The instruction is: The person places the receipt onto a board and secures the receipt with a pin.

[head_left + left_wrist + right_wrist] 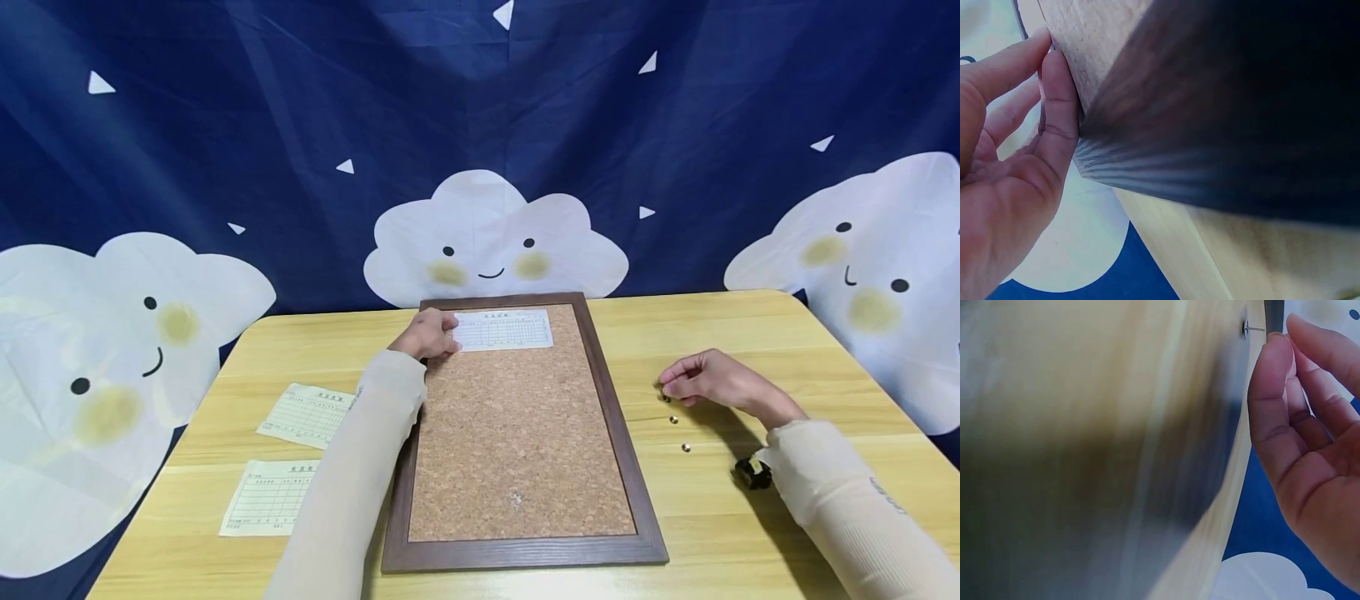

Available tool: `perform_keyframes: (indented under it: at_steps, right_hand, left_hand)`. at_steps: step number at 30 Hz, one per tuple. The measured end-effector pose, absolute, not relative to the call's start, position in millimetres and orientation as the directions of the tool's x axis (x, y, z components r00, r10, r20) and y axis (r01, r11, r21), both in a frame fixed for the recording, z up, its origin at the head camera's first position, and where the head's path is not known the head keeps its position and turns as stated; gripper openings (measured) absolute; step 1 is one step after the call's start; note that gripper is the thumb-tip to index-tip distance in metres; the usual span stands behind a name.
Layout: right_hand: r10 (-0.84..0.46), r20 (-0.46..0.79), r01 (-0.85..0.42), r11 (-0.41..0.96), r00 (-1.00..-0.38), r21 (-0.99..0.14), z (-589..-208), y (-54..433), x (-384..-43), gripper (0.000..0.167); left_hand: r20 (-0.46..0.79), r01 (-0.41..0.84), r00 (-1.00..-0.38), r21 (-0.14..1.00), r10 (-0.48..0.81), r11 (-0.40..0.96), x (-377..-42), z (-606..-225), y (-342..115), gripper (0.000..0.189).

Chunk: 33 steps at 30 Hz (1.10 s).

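At the top of a brown-framed corkboard [525, 433] lies a printed paper slip [504, 331]. My left hand [426, 335] presses its left end, thumb and a finger spread apart along the edge. In the left wrist view the fingertips touch down by the board's edge. My right hand [708, 385] is low over the table right of the board, thumb and forefinger close together. A thumbtack [1245, 329] shows beside those fingertips, its pin pointing toward them; whether they grip one is unclear. Two more thumbtacks, one nearer [686, 447] and one farther [673, 419], lie on the wood.
Two similar slips, an upper one [307, 414] and a lower one [264, 497], lie on the wooden table [187, 508] left of the board, partly behind the left sleeve. A pale mark [516, 499] shows low on the cork. A dark blue cloud-patterned curtain [315, 100] hangs behind the table.
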State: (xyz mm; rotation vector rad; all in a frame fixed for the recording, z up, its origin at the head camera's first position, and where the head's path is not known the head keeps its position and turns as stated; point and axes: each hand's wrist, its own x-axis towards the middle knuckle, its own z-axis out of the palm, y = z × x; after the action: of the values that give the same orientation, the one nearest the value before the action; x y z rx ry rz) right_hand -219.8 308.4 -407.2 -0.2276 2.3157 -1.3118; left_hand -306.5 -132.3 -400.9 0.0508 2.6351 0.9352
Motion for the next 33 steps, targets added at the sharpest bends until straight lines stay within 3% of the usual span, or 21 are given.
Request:
perform_keyframes:
  at_steps: [19,33]
  right_hand:
    - [-0.349,-0.325,0.087,0.553,-0.879,-0.828,-411.9,304.5,-218.8,0.025]
    - [-0.335,-0.265,0.036,0.559,-0.904,-0.829,-408.6,302.3,-221.2,0.023]
  left_hand:
    - [-0.317,-0.087,-0.939,0.598,0.136,0.796,-308.0,-400.4,-130.9,0.058]
    - [-0.296,-0.073,-0.944,0.618,0.146,0.783,-305.3,-401.3,-131.0,0.057]
